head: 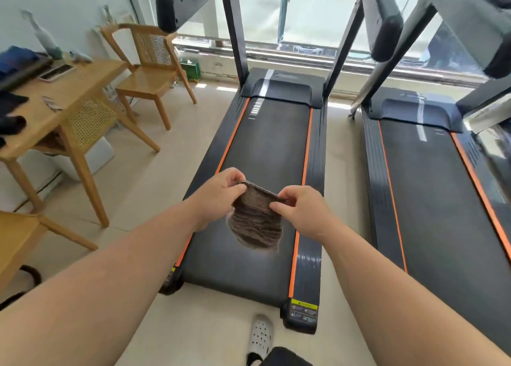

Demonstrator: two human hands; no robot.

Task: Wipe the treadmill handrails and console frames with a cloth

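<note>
A brown ribbed cloth (257, 222) hangs in front of me over the rear of the treadmill belt (265, 150). My left hand (221, 194) pinches its upper left corner and my right hand (301, 208) pinches the upper right corner, stretching the top edge between them. The treadmill's left handrail (177, 3) and right handrail (387, 25), both padded black, project toward me at the top of the view. Two dark uprights (235, 34) carry the console frame, whose top is cut off by the frame edge.
A second treadmill (431, 177) stands parallel on the right. On the left are a wooden table (69, 94) with a keyboard and dark items, and wooden chairs (149, 70). A window runs behind the treadmills. My white shoe (260, 335) is on the beige floor.
</note>
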